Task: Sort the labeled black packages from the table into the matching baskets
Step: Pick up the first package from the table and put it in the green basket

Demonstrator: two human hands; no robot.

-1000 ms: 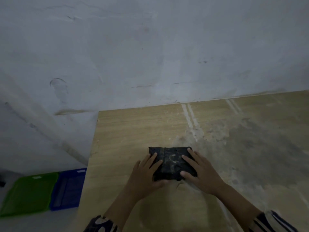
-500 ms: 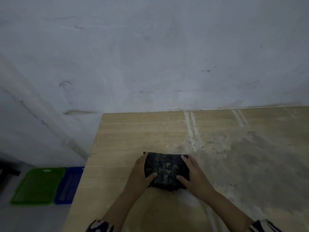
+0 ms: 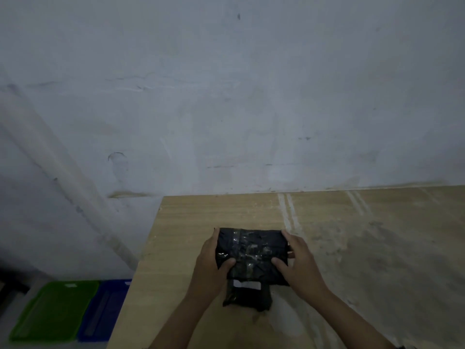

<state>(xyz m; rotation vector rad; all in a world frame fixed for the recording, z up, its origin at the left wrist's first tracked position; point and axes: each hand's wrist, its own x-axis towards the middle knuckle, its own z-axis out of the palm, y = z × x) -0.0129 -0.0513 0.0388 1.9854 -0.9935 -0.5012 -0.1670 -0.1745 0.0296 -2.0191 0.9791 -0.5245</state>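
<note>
A black package (image 3: 251, 250), wrapped in shiny tape, is held up over the wooden table (image 3: 364, 248). My left hand (image 3: 211, 263) grips its left side and my right hand (image 3: 299, 260) grips its right side, thumbs on top. Its lower flap hangs down and shows a white label (image 3: 246, 284); the writing on it is too small to read. On the floor at the lower left sit a green basket (image 3: 54, 309) and, right beside it, a blue basket (image 3: 103, 311), partly hidden by the table edge.
A grey wall (image 3: 226, 96) rises behind the table. The table's left edge (image 3: 141, 260) runs down toward the baskets. A dark object (image 3: 10, 283) lies on the floor at the far left.
Both hands have lifted the package off the table and tilted it up, so the lower flap with the white label now shows. The camera view has tipped upward.
</note>
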